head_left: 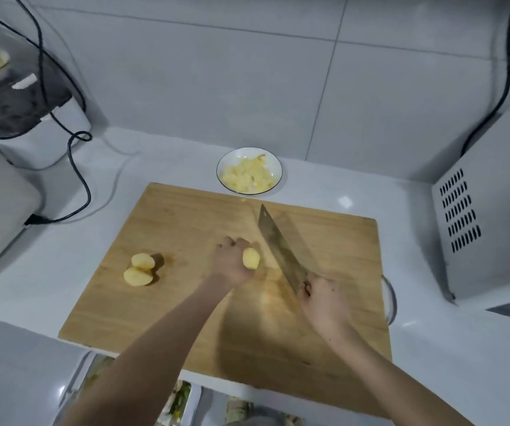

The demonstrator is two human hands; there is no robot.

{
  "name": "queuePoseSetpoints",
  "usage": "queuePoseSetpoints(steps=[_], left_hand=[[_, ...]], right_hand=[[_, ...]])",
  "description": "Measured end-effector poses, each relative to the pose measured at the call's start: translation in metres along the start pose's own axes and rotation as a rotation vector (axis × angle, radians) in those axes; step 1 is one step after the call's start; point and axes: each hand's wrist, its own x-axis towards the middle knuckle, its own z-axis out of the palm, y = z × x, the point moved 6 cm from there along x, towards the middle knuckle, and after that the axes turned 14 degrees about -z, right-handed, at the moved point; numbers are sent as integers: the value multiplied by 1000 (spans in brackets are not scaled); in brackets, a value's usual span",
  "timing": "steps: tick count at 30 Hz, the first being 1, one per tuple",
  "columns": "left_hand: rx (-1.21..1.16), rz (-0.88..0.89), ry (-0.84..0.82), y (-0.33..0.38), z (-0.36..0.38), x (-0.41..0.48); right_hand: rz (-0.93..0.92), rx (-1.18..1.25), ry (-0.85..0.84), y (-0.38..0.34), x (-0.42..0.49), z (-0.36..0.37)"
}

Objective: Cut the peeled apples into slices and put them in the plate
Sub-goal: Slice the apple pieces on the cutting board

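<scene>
- Far left on the white table, appliances and a looped black cable stand well apart from the work.
- On the left part of the board lie two peeled apple pieces, touching each other, not yet sliced. They look firm and light, with wet, slick skinless surfaces, so a flat cut face down on the board should keep them from rolling.
- Near the board's middle, the left hand is closed around another apple piece, fingers curled over its top and far side. Whether the piece sits on the board or is held just above it, I cannot tell.
- This piece is small and rounded, so it would likely slip under pressure. A hold from above, with fingertips tucked back from the cutting line, seems the safest.
- Just right of the apple, the cleaver slants across the board, its tip toward the plate, its blade close beside the held piece but seemingly not in it.
- The right hand is wrapped tight around the cleaver's handle at the board's right side.
- Beyond the board's far edge, just beside it, the plate already holds a heap of pale slices. These look thin and brittle enough to snap if pinched hard, so scooping a few together would suit them better.
- At far right stands a white vented box, clear of the board.
</scene>
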Motion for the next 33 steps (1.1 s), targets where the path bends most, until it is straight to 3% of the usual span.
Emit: queuePoseSetpoints(steps=[4,8,11,13,15,18,23,33], left_hand=[[-47,-19,-48,-3,6,0],[52,-72,-52,1,17,-14],[128,-87,-37,1,15,-26],[122,79,141,6,1,-30],[-10,380,297,10,-10,-36],[-77,719,190,8,-6,-37],[-29,782,80,6,3,-28],[-83,793,59,3,4,-25]], right_hand=[[8,-46,-46,2,5,4],[65,70,-183,3,13,14],[104,100,-196,1,11,14],[88,96,-181,-2,6,11],[43,83,-200,-8,2,10],[-15,49,-231,-17,-1,8],[-44,38,-241,-23,0,7],[30,70,-276,-22,12,18]])
